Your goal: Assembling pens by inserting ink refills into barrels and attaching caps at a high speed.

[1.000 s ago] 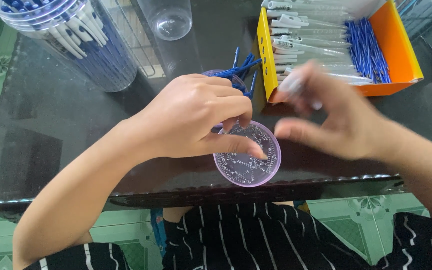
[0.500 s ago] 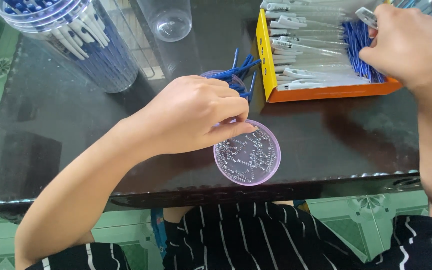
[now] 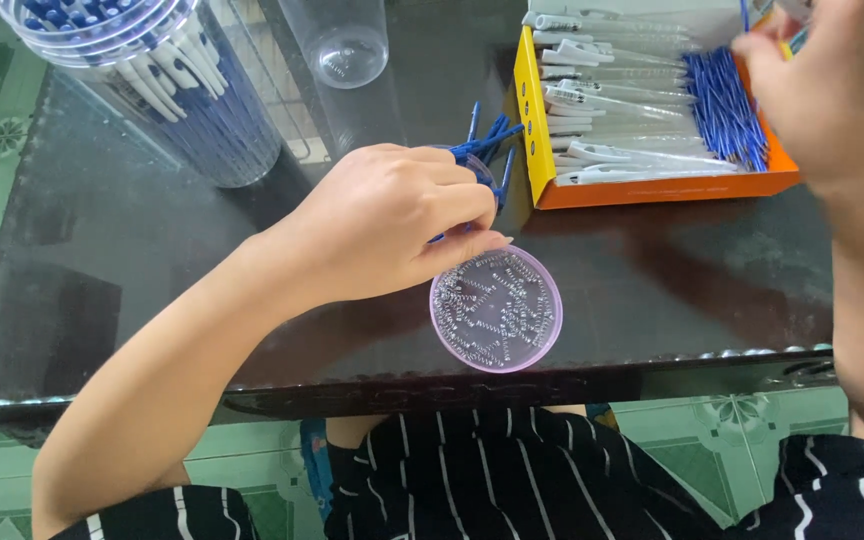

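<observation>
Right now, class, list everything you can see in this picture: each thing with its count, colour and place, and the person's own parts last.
Round dish: one, pale purple, near table edge, holding small metal springs.
Box: one, orange and yellow, top right, holding clear pen barrels and blue refills.
Blue parts: small pile, beside the box.
Tall container: one, clear, top left, full of pens.
Cup: one, clear, top centre.
Table: one, dark glass.
Left hand: over the dish rim.
Right hand: over the box.
</observation>
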